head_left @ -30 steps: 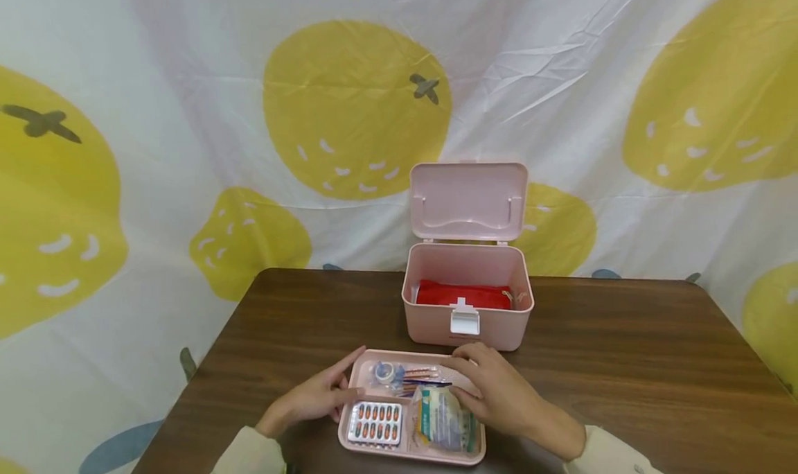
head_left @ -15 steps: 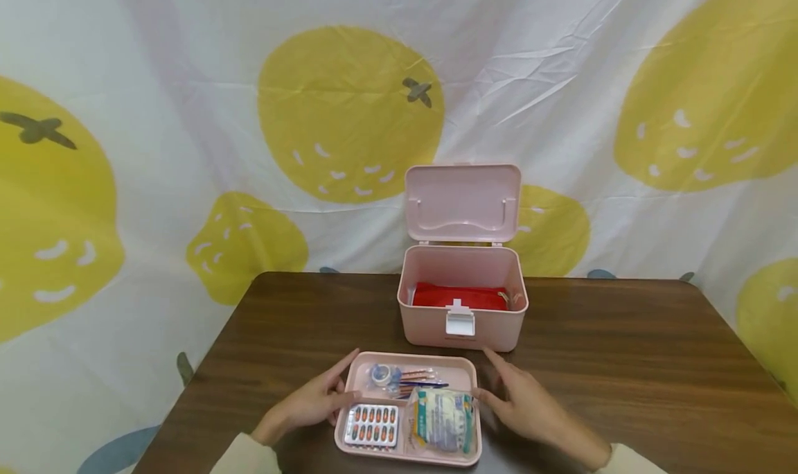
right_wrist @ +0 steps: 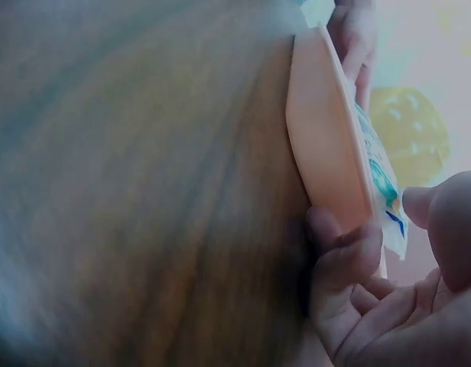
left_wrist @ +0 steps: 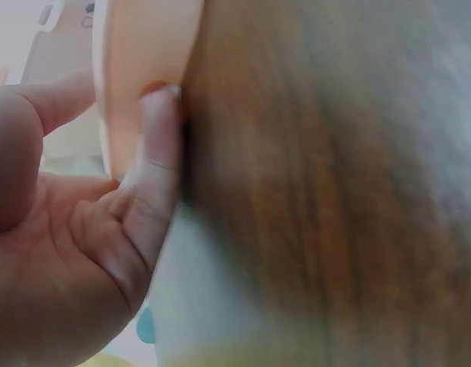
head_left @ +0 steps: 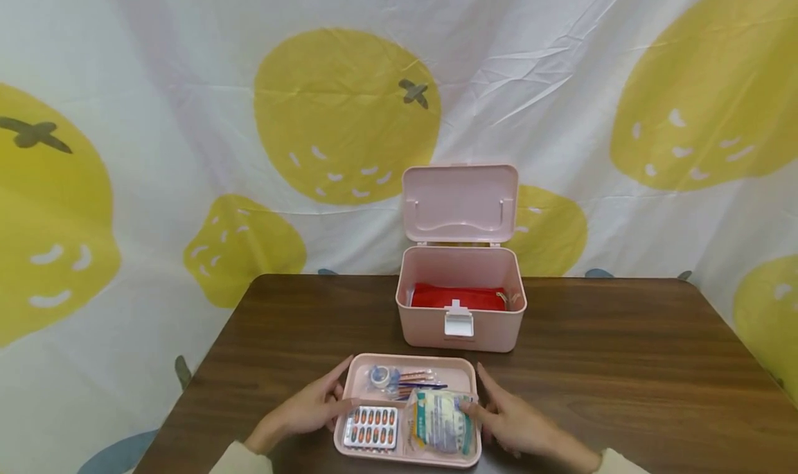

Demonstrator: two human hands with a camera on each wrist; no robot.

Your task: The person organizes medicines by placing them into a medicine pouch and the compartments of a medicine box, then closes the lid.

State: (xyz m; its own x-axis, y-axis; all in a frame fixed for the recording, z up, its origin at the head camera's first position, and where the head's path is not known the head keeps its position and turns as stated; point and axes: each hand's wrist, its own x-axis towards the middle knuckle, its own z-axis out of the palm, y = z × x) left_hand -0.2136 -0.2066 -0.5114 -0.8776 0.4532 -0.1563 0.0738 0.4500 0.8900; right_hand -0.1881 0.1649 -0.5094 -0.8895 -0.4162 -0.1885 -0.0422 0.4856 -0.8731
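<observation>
A pink tray [head_left: 405, 402] lies on the table, held at its two short sides. My left hand [head_left: 309, 406] grips its left side, thumb over the rim; in the left wrist view the fingertips [left_wrist: 160, 126] press the outer wall. My right hand [head_left: 514, 418] grips the right side, its thumb over a clear bag of packaged supplies [head_left: 441, 422]. In the right wrist view curled fingers touch the wall's lower edge. Inside the tray are a capsule blister pack [head_left: 371, 427], a small white roll in clear wrap [head_left: 380, 375] and several thin wrapped sticks [head_left: 418, 382].
Behind the tray stands a pink box [head_left: 461, 328], its lid [head_left: 460, 204] raised and a red pouch [head_left: 458, 297] inside. The brown wooden table [head_left: 623, 363] reaches back to a fruit-patterned curtain [head_left: 349, 113].
My right hand has come off the top of the bag, moved out to the right and closed round the tray's right side. The left hand stays at the left side.
</observation>
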